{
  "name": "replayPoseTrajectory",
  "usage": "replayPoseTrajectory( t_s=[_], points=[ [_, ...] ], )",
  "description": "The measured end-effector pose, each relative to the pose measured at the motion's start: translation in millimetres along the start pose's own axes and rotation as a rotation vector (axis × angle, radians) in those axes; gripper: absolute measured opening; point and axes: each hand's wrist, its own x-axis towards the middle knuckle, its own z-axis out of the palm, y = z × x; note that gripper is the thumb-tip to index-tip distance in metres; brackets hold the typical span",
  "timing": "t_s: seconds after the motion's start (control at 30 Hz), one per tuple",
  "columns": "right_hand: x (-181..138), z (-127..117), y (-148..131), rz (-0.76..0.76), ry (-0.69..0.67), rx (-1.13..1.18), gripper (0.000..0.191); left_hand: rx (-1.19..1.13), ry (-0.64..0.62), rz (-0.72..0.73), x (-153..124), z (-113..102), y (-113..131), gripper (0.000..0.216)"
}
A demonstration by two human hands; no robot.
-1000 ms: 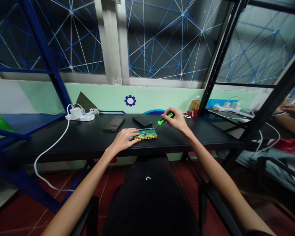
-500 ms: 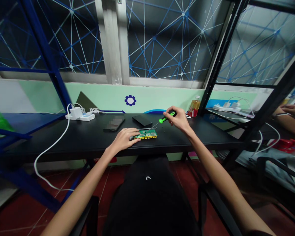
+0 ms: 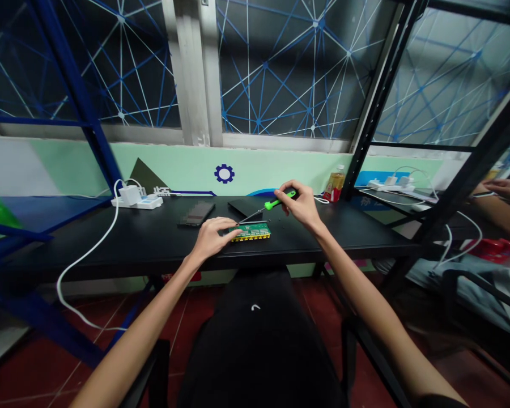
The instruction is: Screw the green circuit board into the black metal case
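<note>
A small green circuit board (image 3: pixel 251 231) with a yellow front edge lies on the black table (image 3: pixel 153 243). My left hand (image 3: pixel 212 235) rests on the table with its fingers pressed against the board's left end. My right hand (image 3: pixel 300 205) is closed around a green-handled screwdriver (image 3: pixel 267 206). The screwdriver's thin shaft points down and left, its tip near the board's far left corner.
A dark phone (image 3: pixel 196 214) and a flat black box (image 3: pixel 247 206) lie behind the board. A white power strip (image 3: pixel 136 199) with a white cable stands at the back left, a bottle (image 3: pixel 335 186) at the back right. Another person's hands (image 3: pixel 499 190) show at far right.
My right hand has lifted and tilted the screwdriver flatter, moving its tip left toward the board's far left corner. My left hand stays on the board.
</note>
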Motion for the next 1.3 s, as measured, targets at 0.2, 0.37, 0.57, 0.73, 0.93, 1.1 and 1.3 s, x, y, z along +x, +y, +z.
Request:
replayPoseTrajectory(
  t_s=[0.2,0.37,0.57,0.73,0.93,1.1,1.3],
  points=[
    [-0.9,3.0,2.0,-0.008,-0.014,0.008,0.033,-0.016,0.043,-0.016,0.5,1.0,-0.2,0.021],
    [-1.0,-4.2,3.2,-0.005,0.028,0.016,0.032,0.042,0.013,0.038,-0.3,-2.2,-1.8,0.022],
    [-2.2,-44.7,12.0,-0.007,0.271,0.113,0.033,0.151,-0.129,0.083,14.4,-1.0,11.6,0.026],
    [-2.2,-83.1,25.4,0.008,0.440,0.154,0.037,0.286,-0.263,0.105,51.5,36.7,32.6,0.026],
    [-1.9,-112.9,34.0,-0.024,0.511,0.168,0.043,0.407,-0.495,0.142,81.2,98.8,57.6,0.021],
    [2.4,-115.4,27.4,-0.023,0.506,0.175,0.042,0.489,-0.545,0.117,85.9,119.6,67.1,0.022],
    [4.4,-102.6,21.4,-0.011,0.448,0.156,0.041,0.347,-0.447,0.126,73.2,58.1,59.4,0.023]
  ],
)
